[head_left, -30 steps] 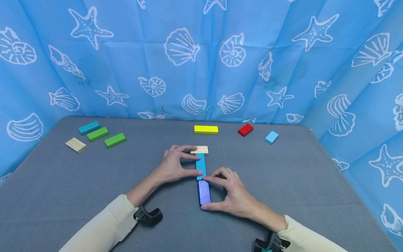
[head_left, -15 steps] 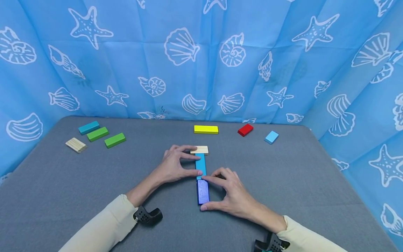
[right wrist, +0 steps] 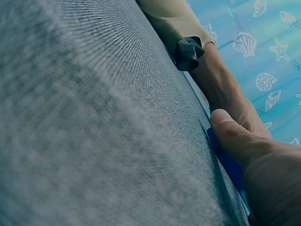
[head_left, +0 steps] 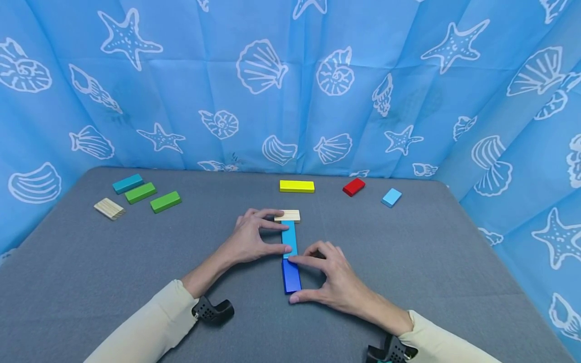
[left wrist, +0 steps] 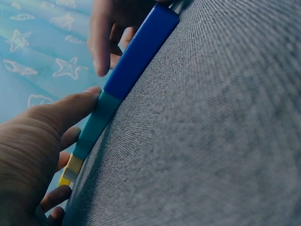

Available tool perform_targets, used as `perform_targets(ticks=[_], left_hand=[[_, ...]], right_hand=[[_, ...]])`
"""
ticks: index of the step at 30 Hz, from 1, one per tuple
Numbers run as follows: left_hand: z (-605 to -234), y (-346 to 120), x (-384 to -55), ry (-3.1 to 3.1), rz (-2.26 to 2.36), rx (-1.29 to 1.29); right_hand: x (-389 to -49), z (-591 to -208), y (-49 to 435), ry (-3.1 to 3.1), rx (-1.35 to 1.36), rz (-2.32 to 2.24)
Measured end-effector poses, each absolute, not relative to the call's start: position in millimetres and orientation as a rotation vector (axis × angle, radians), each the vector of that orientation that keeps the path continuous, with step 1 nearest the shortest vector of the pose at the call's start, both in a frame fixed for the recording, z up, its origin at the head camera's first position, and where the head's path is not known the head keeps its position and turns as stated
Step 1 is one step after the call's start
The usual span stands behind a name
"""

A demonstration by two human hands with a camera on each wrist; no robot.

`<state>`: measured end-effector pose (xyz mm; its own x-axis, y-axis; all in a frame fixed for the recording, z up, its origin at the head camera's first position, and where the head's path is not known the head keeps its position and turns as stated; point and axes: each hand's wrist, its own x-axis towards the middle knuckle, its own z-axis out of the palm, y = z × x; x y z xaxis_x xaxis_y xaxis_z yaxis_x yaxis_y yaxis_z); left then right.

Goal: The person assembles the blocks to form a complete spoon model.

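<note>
Three wooden blocks form a line on the table: a plain wood block (head_left: 292, 216) lying crosswise, a light blue block (head_left: 289, 234) running toward me, and a dark blue block (head_left: 291, 278) at the near end. My left hand (head_left: 248, 239) touches the line from the left, its thumb on the light blue block's near end and its fingers around the wood block. Between thumb and index finger, my right hand (head_left: 338, 280) holds the dark blue block by its two ends. In the right wrist view the thumb (right wrist: 235, 136) partly hides that dark blue block (right wrist: 228, 162).
Farther back lie a yellow block (head_left: 297, 186), a red block (head_left: 354, 187) and a small light blue block (head_left: 391, 197). At the left are a teal block (head_left: 128, 183), two green blocks (head_left: 166, 202) and a plain wood piece (head_left: 109, 208). A blue curtain (head_left: 290, 101) hangs behind the table.
The dark blue block has shifted slightly left and away from me, its far end now lined up against the light blue block. My right index fingertip moved with it; the left hand stayed put.
</note>
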<state>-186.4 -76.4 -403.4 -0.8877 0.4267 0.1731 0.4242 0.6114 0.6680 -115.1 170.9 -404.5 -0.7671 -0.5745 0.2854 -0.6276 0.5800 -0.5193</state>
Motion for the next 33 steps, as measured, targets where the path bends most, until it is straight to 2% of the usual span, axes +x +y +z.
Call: perform_targets(ticks=[21,27,33], left_hand=[[-403,-78,-186,2.816,1.163,0.741],[-403,-77,-187,2.811,1.147,0.726],[-404,-76,-187,2.806,1.129,0.708]], right_hand=[[-117,-401,172,-2.691,1.002,1.069],[-127,-394,180,-2.652,0.955,1.126],[-148,-388,200,-2.635,0.800,1.143]])
